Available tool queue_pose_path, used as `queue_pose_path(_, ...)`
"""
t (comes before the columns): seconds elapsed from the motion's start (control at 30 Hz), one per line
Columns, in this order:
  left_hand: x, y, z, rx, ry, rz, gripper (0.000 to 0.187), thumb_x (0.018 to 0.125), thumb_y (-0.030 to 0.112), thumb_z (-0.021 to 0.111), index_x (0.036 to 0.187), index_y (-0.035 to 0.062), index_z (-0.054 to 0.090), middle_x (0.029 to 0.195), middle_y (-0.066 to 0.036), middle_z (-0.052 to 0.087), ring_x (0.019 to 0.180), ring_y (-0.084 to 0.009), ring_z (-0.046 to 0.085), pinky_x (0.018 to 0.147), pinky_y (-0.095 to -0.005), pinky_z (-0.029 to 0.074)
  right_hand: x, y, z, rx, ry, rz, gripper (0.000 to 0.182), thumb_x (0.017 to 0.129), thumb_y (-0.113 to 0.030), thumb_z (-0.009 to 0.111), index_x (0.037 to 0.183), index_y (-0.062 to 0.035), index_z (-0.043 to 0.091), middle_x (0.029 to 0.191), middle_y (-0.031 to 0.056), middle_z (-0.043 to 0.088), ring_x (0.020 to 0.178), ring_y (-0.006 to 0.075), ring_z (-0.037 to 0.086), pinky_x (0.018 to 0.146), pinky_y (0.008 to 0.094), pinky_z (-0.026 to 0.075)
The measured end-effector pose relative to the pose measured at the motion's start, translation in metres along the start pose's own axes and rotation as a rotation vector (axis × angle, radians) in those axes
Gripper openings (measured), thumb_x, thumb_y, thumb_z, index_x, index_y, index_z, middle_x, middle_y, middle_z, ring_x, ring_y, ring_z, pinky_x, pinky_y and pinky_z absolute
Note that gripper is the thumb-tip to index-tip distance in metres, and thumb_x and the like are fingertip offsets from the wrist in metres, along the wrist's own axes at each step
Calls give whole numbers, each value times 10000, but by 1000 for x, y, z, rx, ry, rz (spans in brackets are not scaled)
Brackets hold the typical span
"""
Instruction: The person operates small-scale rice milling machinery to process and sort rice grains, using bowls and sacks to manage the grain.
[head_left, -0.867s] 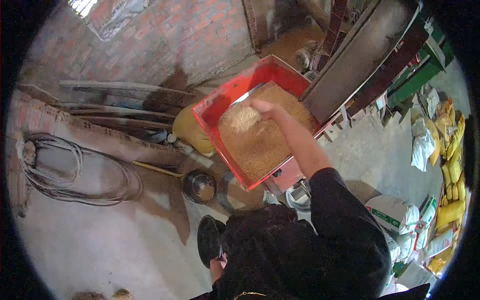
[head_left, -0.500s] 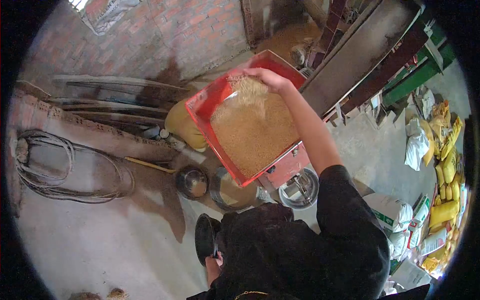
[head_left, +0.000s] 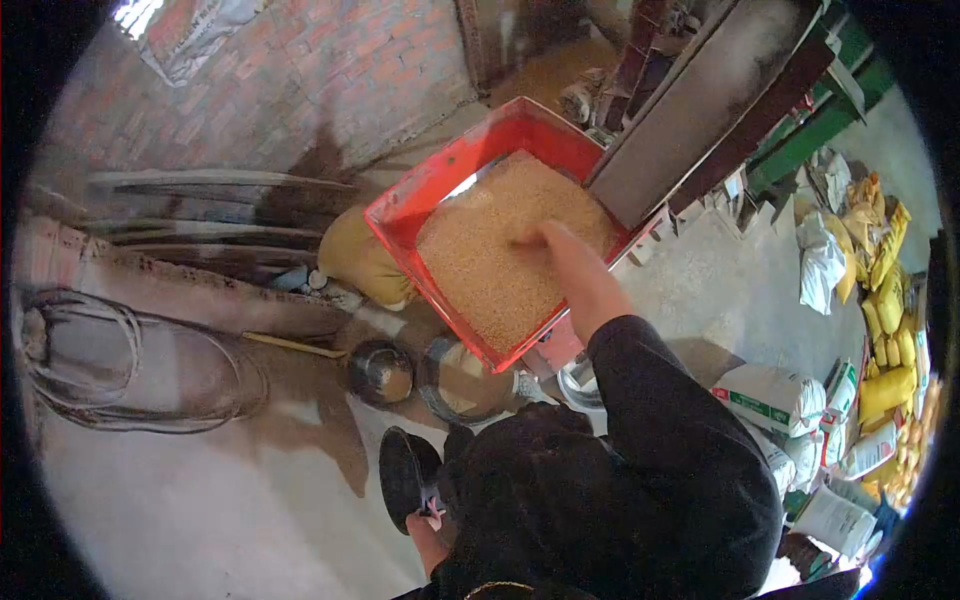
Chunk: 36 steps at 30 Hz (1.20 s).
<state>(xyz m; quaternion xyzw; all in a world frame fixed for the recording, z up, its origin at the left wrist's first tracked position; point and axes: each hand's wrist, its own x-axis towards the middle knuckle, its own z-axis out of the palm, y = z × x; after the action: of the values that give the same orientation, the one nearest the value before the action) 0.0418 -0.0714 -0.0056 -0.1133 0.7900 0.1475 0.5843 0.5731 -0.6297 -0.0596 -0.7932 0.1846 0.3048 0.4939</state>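
Note:
My right hand (head_left: 556, 247) is over the heap of golden grain (head_left: 480, 255) in a red hopper (head_left: 392, 208), its blurred fingertips at or in the grain's surface. Whether those fingers are spread or closed does not show. Low on my left side, my left hand (head_left: 428, 528) grips the rim of a black bowl (head_left: 408, 475), which is tilted on its side beside my dark clothing. Little of the bowl's inside can be made out.
Below the hopper stand a black basin (head_left: 380, 372) and a wider pan (head_left: 440, 385), both with some grain. A full yellow sack (head_left: 362, 262) leans behind. A metal chute (head_left: 700, 110) meets the hopper's right. Coiled hose (head_left: 130, 400) lies left; white sacks (head_left: 770, 395) are stacked right.
My right hand has come down and nearer from the hopper's far side, where grain was falling below it, to the middle of the heap. My left hand still holds the bowl.

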Motion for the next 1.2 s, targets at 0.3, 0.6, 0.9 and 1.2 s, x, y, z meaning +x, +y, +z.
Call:
queue_pose_path(0.3,76,61,124,442,-242,199,434,834,94,423,1266,53,404,1299,-252,354,970,-366,543,568,-323,565,-172,-106,44,-273,-42,-102,788,712,-542,602,1345,-169,319,1328,66,398,1153,205,416,892,379,389)
queue_pose_path(0.6,46,122,265,882,-369,-17,399,831,105,453,1221,31,405,1245,-168,427,1003,-370,503,685,-337,531,-210,-163,9,634,33,-155,400,783,-338,604,1069,-59,578,965,39,601,871,151,546,772,343,449)
queue_pose_path(0.9,-86,78,295,1077,-814,554,228,662,46,579,868,-42,538,919,-125,532,838,-304,511,749,-444,461,-228,-192,-15,-1155,381,2,317,720,-223,611,988,-54,612,972,145,625,893,290,604,769,374,472)
queue_pose_path(1.2,-298,-42,251,1227,-1153,702,388,618,-7,536,999,-54,483,994,-107,527,902,-268,524,793,-358,432,-315,-178,33,-367,894,-338,238,750,-161,578,949,-39,622,859,159,638,833,278,624,729,365,482)
